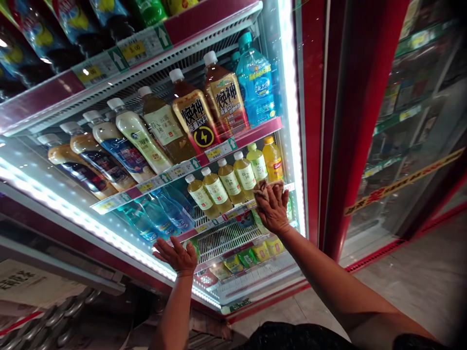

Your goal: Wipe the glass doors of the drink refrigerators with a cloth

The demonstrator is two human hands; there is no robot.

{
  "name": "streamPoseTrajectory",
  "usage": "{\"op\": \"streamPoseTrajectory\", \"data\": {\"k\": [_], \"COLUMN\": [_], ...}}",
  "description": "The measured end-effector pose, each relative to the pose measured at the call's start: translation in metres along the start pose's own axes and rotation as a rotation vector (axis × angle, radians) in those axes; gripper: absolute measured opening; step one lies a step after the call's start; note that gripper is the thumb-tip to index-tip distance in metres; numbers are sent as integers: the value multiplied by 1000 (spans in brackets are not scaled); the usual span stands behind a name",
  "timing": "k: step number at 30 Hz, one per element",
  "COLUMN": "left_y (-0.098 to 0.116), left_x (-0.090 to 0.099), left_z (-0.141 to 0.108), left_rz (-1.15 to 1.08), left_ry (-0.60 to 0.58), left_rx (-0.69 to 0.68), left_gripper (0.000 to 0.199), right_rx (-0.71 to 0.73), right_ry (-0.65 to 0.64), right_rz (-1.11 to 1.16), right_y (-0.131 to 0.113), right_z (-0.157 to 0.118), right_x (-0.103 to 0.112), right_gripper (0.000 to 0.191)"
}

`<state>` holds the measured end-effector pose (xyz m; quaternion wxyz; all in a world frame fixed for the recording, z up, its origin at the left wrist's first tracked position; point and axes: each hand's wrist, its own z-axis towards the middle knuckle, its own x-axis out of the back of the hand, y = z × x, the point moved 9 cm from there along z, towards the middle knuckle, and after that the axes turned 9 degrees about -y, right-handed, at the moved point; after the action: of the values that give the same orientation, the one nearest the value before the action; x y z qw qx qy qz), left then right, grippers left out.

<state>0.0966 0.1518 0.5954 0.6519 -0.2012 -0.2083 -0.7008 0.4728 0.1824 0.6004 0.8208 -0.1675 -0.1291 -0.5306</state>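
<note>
My right hand (274,211) presses a crumpled brown cloth (261,188) toward the front of the lit drinks cooler, near the right end of a shelf. Part of the cloth is hidden under the fingers. Just above it stand a small orange-capped bottle (273,158) and a green-capped bottle (257,160). Lower and to the left, my left hand (178,257) is raised with its fingers spread and nothing in it. Blue bottles (171,209) appear just beyond its fingertips. I cannot tell whether either hand touches a glass pane.
Large tea and energy drink bottles (195,116) line the shelf above. Packets (248,257) sit low in the cooler. A red door frame (359,160) and a second glass-fronted cabinet stand on the right. Metal racking (54,316) is at the lower left.
</note>
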Motion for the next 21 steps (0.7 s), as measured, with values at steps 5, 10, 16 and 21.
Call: {"op": "streamPoseTrajectory", "data": {"k": [5, 10, 16, 21], "left_y": [-3, -1, 3, 8], "left_x": [0, 1, 5, 7], "left_z": [1, 2, 1, 0], "left_rz": [-64, -64, -19, -7], "left_ry": [-22, -11, 34, 43], "left_rx": [60, 45, -23, -36], "left_gripper": [78, 77, 74, 77], "right_rx": [-19, 23, -99, -98], "right_ry": [-3, -3, 58, -49], "right_rz": [9, -15, -29, 5], "right_y": [-4, 16, 40, 43], "right_z": [3, -23, -5, -12], "right_x": [-4, -4, 7, -8], "right_gripper": [51, 51, 60, 55]}}
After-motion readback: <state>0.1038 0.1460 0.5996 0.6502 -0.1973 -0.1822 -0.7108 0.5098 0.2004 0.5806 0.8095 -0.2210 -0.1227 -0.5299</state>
